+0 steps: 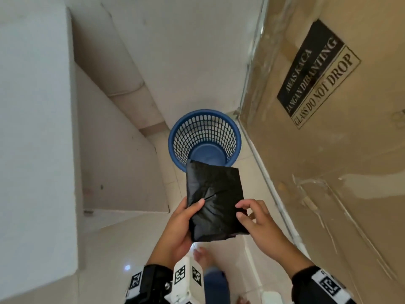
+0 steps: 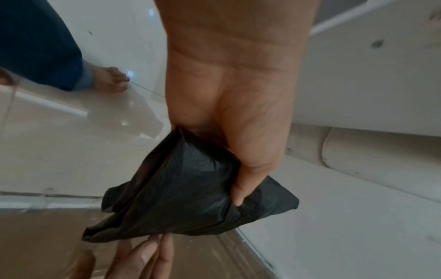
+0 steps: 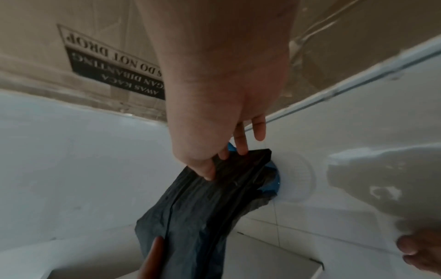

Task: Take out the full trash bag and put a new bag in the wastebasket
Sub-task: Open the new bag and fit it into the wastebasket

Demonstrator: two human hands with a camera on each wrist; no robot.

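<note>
A folded black trash bag is held in front of me, above the floor. My left hand grips its left edge, thumb on top and fingers underneath, and the left wrist view shows that thumb pressed into the bag. My right hand pinches the bag's right edge with thumb and fingertips, also visible in the right wrist view on the bag. The blue mesh wastebasket stands on the floor just beyond the bag. It holds nothing and has no liner.
A tall cardboard box wrapped in plastic, labelled "GLASS DO NOT DROP", stands close on the right. White wall sections and a recessed ledge run along the left. My bare foot stands on the pale tiled floor.
</note>
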